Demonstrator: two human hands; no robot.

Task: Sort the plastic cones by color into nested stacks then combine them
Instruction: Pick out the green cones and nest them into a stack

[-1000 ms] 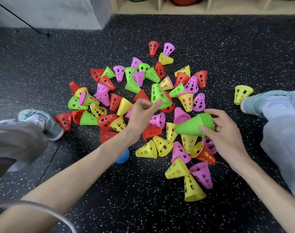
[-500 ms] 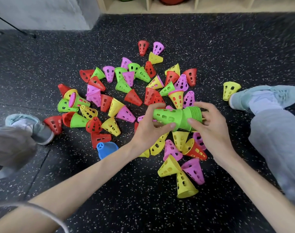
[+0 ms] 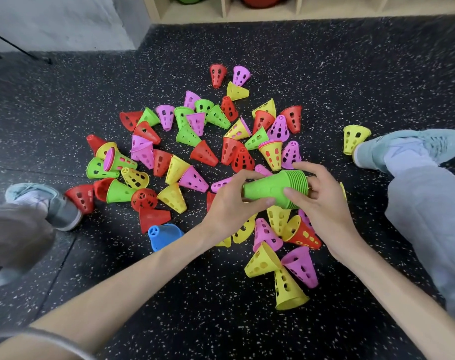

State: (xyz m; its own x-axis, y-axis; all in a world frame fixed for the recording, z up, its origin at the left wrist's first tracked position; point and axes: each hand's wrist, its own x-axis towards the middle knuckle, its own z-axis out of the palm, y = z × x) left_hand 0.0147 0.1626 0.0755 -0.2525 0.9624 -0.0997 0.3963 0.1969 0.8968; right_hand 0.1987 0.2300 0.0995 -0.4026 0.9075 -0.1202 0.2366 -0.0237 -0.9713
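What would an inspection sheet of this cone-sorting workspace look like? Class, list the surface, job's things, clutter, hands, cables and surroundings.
Surface: black speckled floor.
Job's things: green stack of nested cones held sideways above the pile; loose cones in red, yellow, pink and green scattered on the floor, most lying tipped.
Clutter: one blue cone near the left forearm; one yellow cone apart by the right shoe.
Hands: left hand grips the stack's narrow end; right hand grips its wide end.
Cables: thin dark line crossing the wall at upper left.
Surroundings: wooden shelf unit at top; grey wall; left shoe.
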